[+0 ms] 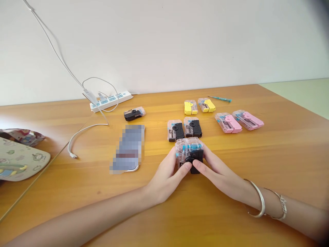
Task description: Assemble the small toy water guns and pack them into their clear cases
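Observation:
Between both hands is a clear plastic gadget with a black side piece (pixel 196 166) and blue parts inside, held near the table's middle. My left hand (pixel 168 175) grips its left side, thumb pressed on the round black knob. My right hand (pixel 213 168) closes on the right side, its thumb beside the other thumb. The remaining fingers are mostly hidden behind the gadget. Just beyond it lie two similar black-sided gadgets, a left one (pixel 176 131) and a right one (pixel 193 127). A further black-sided gadget (pixel 134 113) lies farther left.
Two yellow gadgets (pixel 190 107) lie at the back, near a teal screwdriver (pixel 221 98). Pink gadgets (pixel 228 123) lie to the right. A blurred phone (pixel 128 147), white power strip (pixel 111 100) and loose cable (pixel 73 155) are on the left. A patterned item (pixel 23 159) sits at the left edge.

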A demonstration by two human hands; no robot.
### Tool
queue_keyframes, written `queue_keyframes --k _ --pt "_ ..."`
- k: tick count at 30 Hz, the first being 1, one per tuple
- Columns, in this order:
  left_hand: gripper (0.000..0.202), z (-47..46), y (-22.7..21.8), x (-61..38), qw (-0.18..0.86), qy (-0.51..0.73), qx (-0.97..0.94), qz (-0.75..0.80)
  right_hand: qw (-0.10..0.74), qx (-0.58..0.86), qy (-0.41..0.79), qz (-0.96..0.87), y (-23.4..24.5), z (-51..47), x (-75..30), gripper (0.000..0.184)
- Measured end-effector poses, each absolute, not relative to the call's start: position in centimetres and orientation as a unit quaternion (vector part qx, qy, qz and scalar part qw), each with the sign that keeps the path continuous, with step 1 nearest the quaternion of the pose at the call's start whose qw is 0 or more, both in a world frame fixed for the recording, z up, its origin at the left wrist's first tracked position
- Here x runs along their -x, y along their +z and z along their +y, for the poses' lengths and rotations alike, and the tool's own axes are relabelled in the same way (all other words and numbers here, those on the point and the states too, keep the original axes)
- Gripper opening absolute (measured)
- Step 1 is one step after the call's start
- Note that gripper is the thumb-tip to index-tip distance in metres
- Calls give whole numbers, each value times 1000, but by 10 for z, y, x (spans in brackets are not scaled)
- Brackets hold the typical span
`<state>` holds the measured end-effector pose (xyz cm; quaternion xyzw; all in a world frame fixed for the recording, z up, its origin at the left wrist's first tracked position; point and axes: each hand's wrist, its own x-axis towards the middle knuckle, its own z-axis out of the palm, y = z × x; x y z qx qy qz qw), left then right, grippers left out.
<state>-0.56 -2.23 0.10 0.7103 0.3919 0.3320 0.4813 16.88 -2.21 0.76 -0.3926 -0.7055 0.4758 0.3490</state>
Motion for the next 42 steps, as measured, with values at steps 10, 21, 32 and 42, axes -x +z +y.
queue_keyframes --k 10,21,32,42 --pt "23 -15 -3 10 523 370 -625 445 390 459 260 -755 3 -4 -182 37" --pt "28 -16 -5 10 539 371 -640 404 261 336 -78 -902 7 -15 -174 78" --pt "13 -16 2 14 493 317 -708 393 255 461 65 -847 42 36 -228 77" --pt "10 -20 6 13 424 263 -778 382 74 491 53 -866 28 105 -258 68"
